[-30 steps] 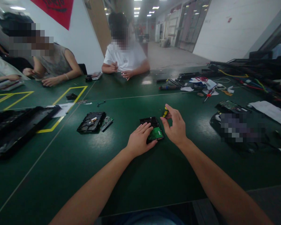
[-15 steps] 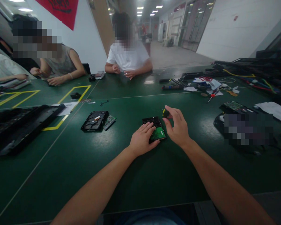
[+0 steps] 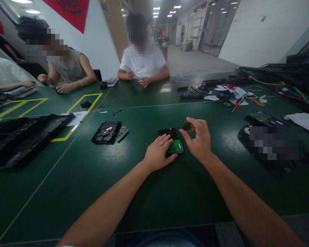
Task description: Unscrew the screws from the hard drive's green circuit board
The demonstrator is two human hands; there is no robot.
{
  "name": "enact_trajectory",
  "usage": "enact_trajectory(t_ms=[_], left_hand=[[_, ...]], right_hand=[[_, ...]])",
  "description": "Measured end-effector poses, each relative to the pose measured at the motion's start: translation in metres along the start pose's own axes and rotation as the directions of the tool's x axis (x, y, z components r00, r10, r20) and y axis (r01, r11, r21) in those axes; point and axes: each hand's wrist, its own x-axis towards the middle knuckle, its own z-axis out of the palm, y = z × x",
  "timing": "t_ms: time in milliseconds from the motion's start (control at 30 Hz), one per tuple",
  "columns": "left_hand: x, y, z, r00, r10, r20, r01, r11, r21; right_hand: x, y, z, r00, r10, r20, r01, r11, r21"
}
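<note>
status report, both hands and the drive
Left hand resting on drive. Right hand pinching small dark handle near drive's far right corner. Drive partly covered by left hand.

- One head-worn camera looks out from above the near edge of the worktop [image 3: 175, 195].
- It faces forward and down, taking in that edge and the far one.
- The left hand [image 3: 158, 151] and right hand [image 3: 201, 139] are fairly near; the floor [image 3: 195, 61] past the far edge, well off.
</note>
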Motion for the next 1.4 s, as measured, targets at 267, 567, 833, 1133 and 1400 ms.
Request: enact_trajectory(t_ms=[267, 567, 833, 1133, 1400], left_hand=[[-0.0007, 0.0027, -0.0041, 1.0, 0.001, 0.002, -0.001, 1.0, 0.004], [0.0001, 0.0014, -0.0028, 1.0, 0.002, 0.001, -0.002, 1.0, -0.002], [0.0005, 0.0016, -0.0029, 1.0, 0.0, 0.015, 0.0, 1.0, -0.007], [0.0004, 0.0003, -0.001, 1.0, -0.004, 0.007, 0.005, 1.0, -0.01], [0.0004, -0.0011, 0.0004, 1.0, -0.004, 0.011, 0.004, 1.0, -0.01]], right_hand=[[-0.0044, 0.0011, 0.003, 0.997, 0.025, 0.067, -0.026, 1.0, 0.011], [-0.0038, 0.0012, 0.0022, 0.997, 0.038, 0.072, -0.038, 0.999, 0.004], [-0.0022, -0.0018, 0.0012, 0.999, 0.037, 0.039, -0.037, 0.999, -0.008], [-0.0046, 0.0018, 0.0024, 0.996, 0.042, 0.075, -0.045, 0.998, 0.032], [-0.0032, 0.0013, 0.0026, 0.998, 0.03, 0.057, -0.029, 1.0, -0.003]])
